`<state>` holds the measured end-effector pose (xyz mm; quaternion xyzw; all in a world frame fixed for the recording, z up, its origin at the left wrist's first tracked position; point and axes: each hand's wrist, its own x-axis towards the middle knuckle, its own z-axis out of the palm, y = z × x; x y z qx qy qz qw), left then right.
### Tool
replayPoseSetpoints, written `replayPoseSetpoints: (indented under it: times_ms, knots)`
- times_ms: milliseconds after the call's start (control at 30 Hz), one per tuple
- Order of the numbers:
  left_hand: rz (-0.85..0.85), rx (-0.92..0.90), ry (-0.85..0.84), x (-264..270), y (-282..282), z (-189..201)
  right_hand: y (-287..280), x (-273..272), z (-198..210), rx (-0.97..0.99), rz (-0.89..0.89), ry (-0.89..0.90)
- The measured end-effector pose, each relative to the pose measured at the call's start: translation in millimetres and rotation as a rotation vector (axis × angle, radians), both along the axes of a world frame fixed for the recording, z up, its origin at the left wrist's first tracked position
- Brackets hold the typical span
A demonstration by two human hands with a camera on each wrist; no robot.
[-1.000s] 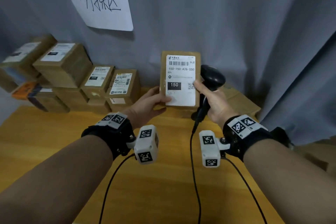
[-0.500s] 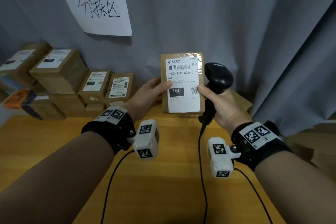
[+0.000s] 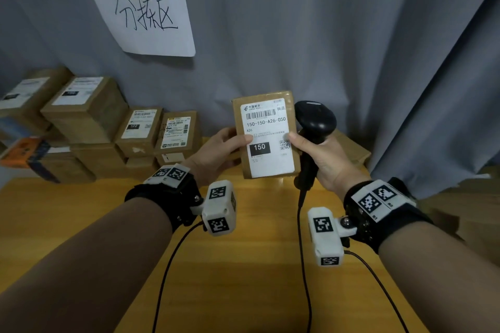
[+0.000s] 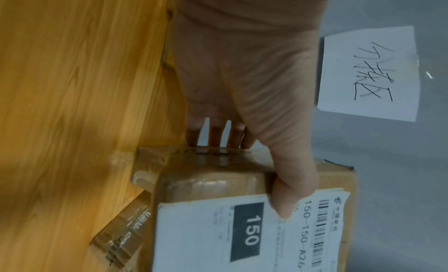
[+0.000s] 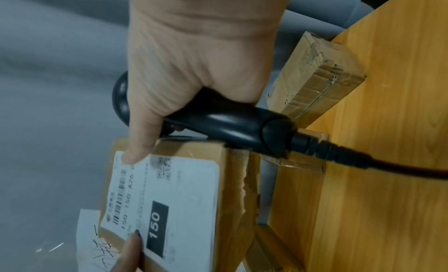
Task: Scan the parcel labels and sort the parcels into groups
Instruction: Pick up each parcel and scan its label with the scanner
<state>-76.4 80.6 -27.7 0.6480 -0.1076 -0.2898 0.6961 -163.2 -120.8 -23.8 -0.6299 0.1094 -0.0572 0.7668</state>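
Observation:
A brown cardboard parcel [image 3: 266,167] is held upright above the table's far edge. Its white label, marked 150-150-A26-050 and 150, faces me. My left hand [image 3: 227,146] grips its left edge, thumb on the label and fingers behind. My right hand [image 3: 324,157] grips the handle of a black barcode scanner [image 3: 315,117], and its thumb presses the label's right edge. The left wrist view shows the left hand [image 4: 242,75] on the parcel [image 4: 218,234]. The right wrist view shows the right hand [image 5: 201,46], the scanner [image 5: 230,126] and the parcel [image 5: 181,199].
Several labelled parcels [image 3: 89,108] are stacked at the back left of the wooden table [image 3: 243,265]. Flat parcels [image 3: 351,149] lie behind the scanner at the back right. A handwritten paper sign [image 3: 143,13] hangs on the grey curtain. The scanner cable [image 3: 303,251] trails toward me.
Both hands keep their hold and the label still faces me. The scanner head has risen slightly beside the parcel's top. The view has shifted a little.

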Motion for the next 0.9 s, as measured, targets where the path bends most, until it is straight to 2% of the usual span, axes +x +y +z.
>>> replayPoseSetpoints:
  times_ms: [233, 367, 467, 567, 733, 900]
  knots:
    - [-0.066, -0.04, 0.052, 2, 5, 3, 2, 2, -2, -0.039, -0.047, 0.031]
    - [0.003, 0.067, 0.005, 12, 8, 2, 1, 12, 4, -0.273, -0.074, 0.143]
    - [0.155, 0.16, -0.015, 25, 12, 1, -2, 19, 23, -0.438, -0.101, 0.175]
    - [0.222, 0.174, -0.021, 35, 11, 7, 1, 24, 56, -0.437, -0.068, 0.166]
    - [0.182, 0.166, -0.046, 42, 1, 22, 12, 28, 103, -0.362, 0.036, 0.041]
    - [0.129, 0.136, -0.03, 43, -5, 28, 23, 27, 101, -0.426, 0.016, -0.023]
